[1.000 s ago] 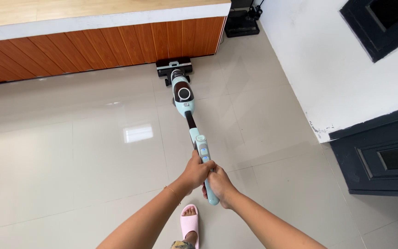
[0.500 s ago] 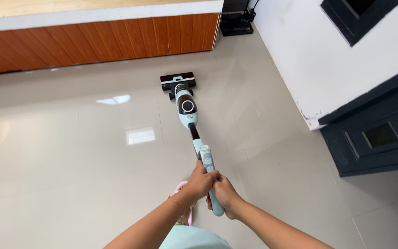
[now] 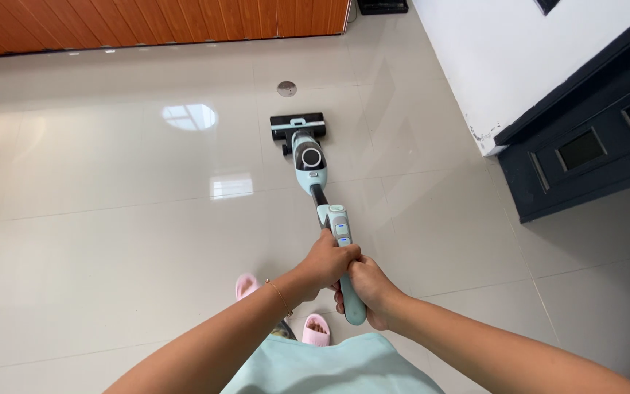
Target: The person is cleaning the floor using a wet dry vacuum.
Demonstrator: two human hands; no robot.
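A pale blue stick floor cleaner (image 3: 309, 162) stands on the glossy tiled floor (image 3: 111, 219), its black head (image 3: 298, 126) pointing away from me. My left hand (image 3: 324, 264) grips the handle (image 3: 351, 299) from the left, and a thin bracelet circles that wrist. My right hand (image 3: 368, 290) is wrapped around the same handle just below and to the right. Both hands touch each other on the handle.
A round floor drain (image 3: 286, 88) lies just beyond the cleaner head. Wood-panelled cabinet fronts (image 3: 154, 18) run along the far edge. A white wall corner (image 3: 486, 138) and a dark panelled door (image 3: 585, 146) stand at right. My feet in pink slippers (image 3: 315, 328) show below.
The cleaner has been pulled back toward me, away from the wooden cabinet, uncovering the floor drain. My view has tilted further down and both hands kept their grip.
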